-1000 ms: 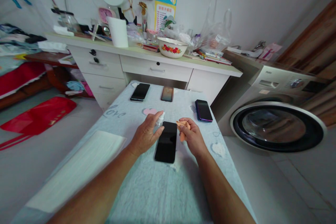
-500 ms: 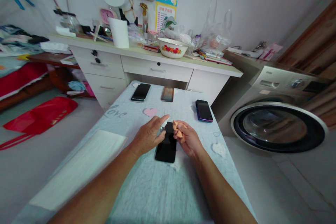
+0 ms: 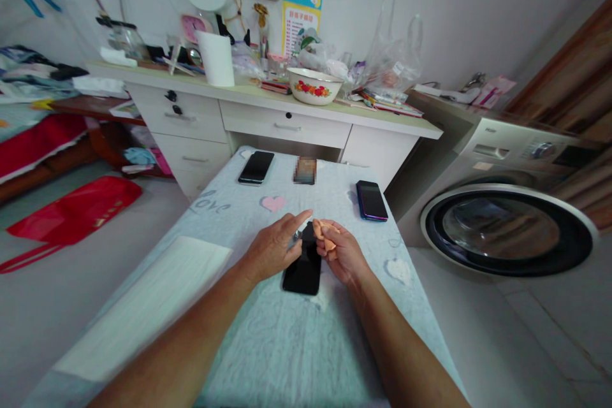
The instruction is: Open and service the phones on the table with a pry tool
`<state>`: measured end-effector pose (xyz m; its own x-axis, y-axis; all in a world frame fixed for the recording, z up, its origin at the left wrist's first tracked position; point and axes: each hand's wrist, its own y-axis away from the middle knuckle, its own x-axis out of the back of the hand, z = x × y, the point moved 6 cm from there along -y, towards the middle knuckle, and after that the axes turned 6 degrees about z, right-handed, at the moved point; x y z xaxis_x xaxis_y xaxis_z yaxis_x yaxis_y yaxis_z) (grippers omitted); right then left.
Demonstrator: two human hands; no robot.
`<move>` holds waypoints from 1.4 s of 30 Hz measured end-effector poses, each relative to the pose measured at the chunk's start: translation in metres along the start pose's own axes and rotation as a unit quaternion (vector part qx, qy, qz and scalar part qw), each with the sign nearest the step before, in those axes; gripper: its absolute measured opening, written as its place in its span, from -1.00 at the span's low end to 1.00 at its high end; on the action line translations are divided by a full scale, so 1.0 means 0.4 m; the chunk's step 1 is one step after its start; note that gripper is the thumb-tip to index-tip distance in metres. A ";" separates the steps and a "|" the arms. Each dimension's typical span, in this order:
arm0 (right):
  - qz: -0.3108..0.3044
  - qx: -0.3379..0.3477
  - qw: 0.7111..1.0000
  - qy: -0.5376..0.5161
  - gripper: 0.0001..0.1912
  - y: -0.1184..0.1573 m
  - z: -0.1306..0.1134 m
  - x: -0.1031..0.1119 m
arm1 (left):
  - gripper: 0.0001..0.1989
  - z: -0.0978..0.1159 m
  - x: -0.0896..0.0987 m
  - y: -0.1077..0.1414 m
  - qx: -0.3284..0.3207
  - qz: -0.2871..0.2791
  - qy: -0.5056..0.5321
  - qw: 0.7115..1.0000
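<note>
A black smartphone [image 3: 302,274] lies flat on the cloth-covered table [image 3: 272,344], screen up, below both hands. My left hand [image 3: 275,243] is closed around a small clear spray bottle [image 3: 297,234], mostly hidden by the fingers. Its index finger stretches over the bottle's white top. My right hand [image 3: 343,254] grips a crumpled orange cloth [image 3: 325,236] just right of the bottle, above the phone's upper right side.
Two more phones, one at the back left [image 3: 257,167] and one at the right [image 3: 371,201], lie near a blurred card-like item [image 3: 305,171]. A pale strip [image 3: 143,312] lies on the left. Beyond stand a desk [image 3: 287,124] and a washing machine [image 3: 502,204].
My left index finger has shifted slightly right, over the bottle's top, closer to the orange cloth. Both hands keep their holds; the phones have not moved.
</note>
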<state>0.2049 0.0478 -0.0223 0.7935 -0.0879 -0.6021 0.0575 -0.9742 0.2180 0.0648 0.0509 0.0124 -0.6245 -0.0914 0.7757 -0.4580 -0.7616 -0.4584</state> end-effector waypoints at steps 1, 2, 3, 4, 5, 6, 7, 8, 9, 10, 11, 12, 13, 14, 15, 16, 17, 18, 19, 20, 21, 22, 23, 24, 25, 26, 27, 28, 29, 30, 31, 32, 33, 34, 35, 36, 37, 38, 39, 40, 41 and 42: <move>0.004 0.001 1.000 0.003 -0.79 -0.001 0.001 0.001 | -0.37 0.000 -0.001 -0.001 0.000 0.001 0.004 1.000; 0.007 0.002 1.000 0.006 -0.79 -0.002 0.003 0.002 | -0.38 0.000 -0.001 -0.002 0.000 0.003 0.009 1.000; 0.008 0.003 1.000 0.008 -0.78 -0.004 0.004 0.003 | -0.39 0.000 -0.001 -0.003 -0.001 0.005 0.013 1.000; 0.010 0.005 1.000 0.010 -0.78 -0.005 0.005 0.004 | -0.39 0.000 -0.001 -0.003 -0.001 0.007 0.018 1.000; 0.011 0.007 1.000 0.011 -0.77 -0.006 0.005 0.006 | -0.39 0.000 -0.001 -0.004 -0.002 0.009 0.023 1.000; 0.012 0.009 1.000 0.012 -0.77 -0.007 0.006 0.007 | -0.39 -0.001 -0.002 -0.004 -0.002 0.011 0.026 1.000; 0.013 0.012 1.000 0.013 -0.77 -0.008 0.006 0.008 | -0.39 -0.001 -0.002 -0.004 -0.002 0.013 0.029 1.000; 0.014 0.014 1.000 0.014 -0.77 -0.008 0.006 0.009 | -0.39 -0.002 -0.003 -0.004 -0.002 0.014 0.030 0.999; 0.014 0.015 1.000 0.015 -0.77 -0.008 0.007 0.010 | -0.40 -0.003 -0.003 -0.004 -0.002 0.016 0.031 0.999; 0.014 0.016 1.000 0.016 -0.77 -0.008 0.007 0.010 | -0.40 -0.003 -0.004 -0.004 -0.002 0.016 0.031 0.999; 0.013 0.016 1.000 0.017 -0.77 -0.008 0.007 0.009 | -0.40 -0.004 -0.005 -0.004 -0.002 0.017 0.031 0.999; 0.012 0.017 1.000 0.019 -0.77 -0.008 0.007 0.009 | -0.41 -0.004 -0.005 -0.004 -0.002 0.017 0.031 0.999; 0.012 0.017 1.000 0.019 -0.77 -0.008 0.006 0.009 | -0.41 -0.004 -0.006 -0.004 -0.002 0.019 0.031 0.999; 0.013 0.017 1.000 0.020 -0.77 -0.009 0.006 0.009 | -0.41 -0.005 -0.006 -0.005 -0.003 0.020 0.030 0.999; 0.013 0.017 1.000 0.021 -0.77 -0.009 0.006 0.010 | -0.41 -0.005 -0.007 -0.005 -0.004 0.022 0.030 0.999; 0.014 0.018 1.000 0.021 -0.76 -0.009 0.005 0.011 | -0.42 -0.005 -0.007 -0.005 -0.005 0.025 0.028 0.999; 0.015 0.018 1.000 0.020 -0.76 -0.010 0.005 0.012 | -0.42 -0.005 -0.007 -0.005 -0.006 0.028 0.028 0.999; 0.015 0.018 1.000 0.019 -0.76 -0.010 0.005 0.013 | -0.42 -0.005 -0.007 -0.005 -0.008 0.031 0.026 0.999; 0.015 0.018 1.000 0.018 -0.76 -0.011 0.005 0.014 | -0.42 -0.005 -0.006 -0.006 -0.009 0.035 0.026 0.999; 0.013 0.018 1.000 0.017 -0.76 -0.011 0.005 0.015 | -0.42 -0.005 -0.006 -0.006 -0.010 0.038 0.026 0.999; 0.012 0.018 1.000 0.015 -0.76 -0.011 0.005 0.015 | -0.42 -0.004 -0.005 -0.006 -0.011 0.041 0.028 0.999; 0.011 0.017 1.000 0.014 -0.76 -0.012 0.006 0.015 | -0.42 -0.004 -0.005 -0.006 -0.012 0.044 0.030 0.999; 0.010 0.017 1.000 0.014 -0.76 -0.012 0.006 0.015 | -0.42 -0.005 -0.005 -0.006 -0.011 0.045 0.032 0.998; 0.010 0.017 1.000 0.015 -0.76 -0.012 0.006 0.016 | -0.42 -0.005 -0.005 -0.006 -0.011 0.046 0.033 0.998; 0.012 0.016 1.000 0.016 -0.76 -0.012 0.006 0.016 | -0.42 -0.005 -0.005 -0.005 -0.011 0.046 0.035 0.998; 0.013 0.015 1.000 0.017 -0.76 -0.012 0.007 0.016 | -0.43 -0.006 -0.005 -0.005 -0.010 0.047 0.034 0.998; 0.014 0.014 1.000 0.018 -0.76 -0.012 0.007 0.016 | -0.43 -0.006 -0.005 -0.004 -0.009 0.047 0.034 0.998; 0.014 0.013 1.000 0.018 -0.75 -0.012 0.008 0.016 | -0.43 -0.006 -0.004 -0.004 -0.007 0.049 0.032 0.998; 0.013 0.012 1.000 0.018 -0.76 -0.011 0.008 0.015 | -0.42 -0.006 -0.003 -0.003 -0.006 0.051 0.031 0.998; 0.011 0.013 1.000 0.018 -0.76 -0.011 0.009 0.014 | -0.42 -0.005 -0.001 -0.003 -0.005 0.052 0.030 0.998; 0.009 0.014 1.000 0.017 -0.76 -0.010 0.009 0.014 | -0.41 -0.004 0.001 -0.003 -0.005 0.054 0.028 0.998; 0.007 0.015 1.000 0.018 -0.76 -0.010 0.009 0.013 | -0.40 -0.003 0.003 -0.003 -0.005 0.056 0.027 0.998; 0.005 0.015 1.000 0.019 -0.76 -0.010 0.010 0.013 | -0.39 -0.002 0.004 -0.004 -0.005 0.056 0.026 0.998; 0.004 0.017 1.000 0.020 -0.76 -0.010 0.010 0.013 | -0.38 -0.002 0.004 -0.005 -0.004 0.054 0.024 0.998; 0.004 0.017 1.000 0.021 -0.76 -0.010 0.010 0.013 | -0.38 -0.002 0.004 -0.006 -0.003 0.051 0.022 0.998; 0.004 0.017 1.000 0.022 -0.76 -0.011 0.011 0.014 | -0.38 -0.002 0.002 -0.006 -0.001 0.047 0.022 0.999; 0.005 0.017 1.000 0.023 -0.76 -0.011 0.011 0.015 | -0.39 -0.002 0.001 -0.007 0.000 0.043 0.022 0.999; 0.007 0.018 1.000 0.024 -0.76 -0.012 0.011 0.016 | -0.40 -0.002 -0.001 -0.008 0.000 0.041 0.024 0.999; 0.009 0.018 1.000 0.024 -0.76 -0.012 0.011 0.016 | -0.41 -0.002 -0.002 -0.008 0.000 0.041 0.026 0.999; 0.009 0.017 1.000 0.024 -0.75 -0.012 0.011 0.016 | -0.42 -0.002 -0.002 -0.007 0.000 0.043 0.028 0.999; 0.008 0.016 1.000 0.023 -0.75 -0.012 0.010 0.016 | -0.42 -0.002 -0.001 -0.007 0.000 0.046 0.030 0.998; 0.007 0.014 1.000 0.023 -0.75 -0.011 0.010 0.015 | -0.43 -0.002 0.000 -0.006 0.001 0.049 0.032 0.998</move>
<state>0.2068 0.0509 -0.0300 0.8206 -0.0925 -0.5639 0.0294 -0.9787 0.2033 0.0654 0.0533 0.0130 -0.7057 -0.1252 0.6974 -0.3908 -0.7523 -0.5304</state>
